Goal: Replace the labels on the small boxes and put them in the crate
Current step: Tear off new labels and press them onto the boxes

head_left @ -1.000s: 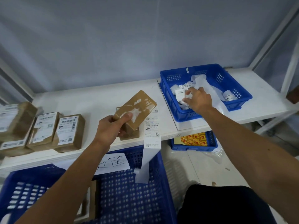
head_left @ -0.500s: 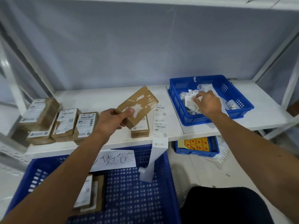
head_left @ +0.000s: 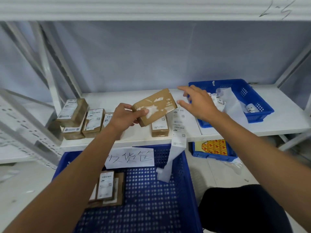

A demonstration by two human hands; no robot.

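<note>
So, left hand [head_left: 124, 117] grip holds stripped box [head_left: 155, 107] by lower-left end, above shelf [head_left: 117, 98]. Long axis rises toward right, bare face up. Right hand [head_left: 200, 103] grip wide, empty, just beside box's far end.

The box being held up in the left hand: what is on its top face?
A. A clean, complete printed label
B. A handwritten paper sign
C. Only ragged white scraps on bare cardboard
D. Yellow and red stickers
C: the box gripped by the left hand shows brown cardboard with torn white patches and no printed label.
</note>
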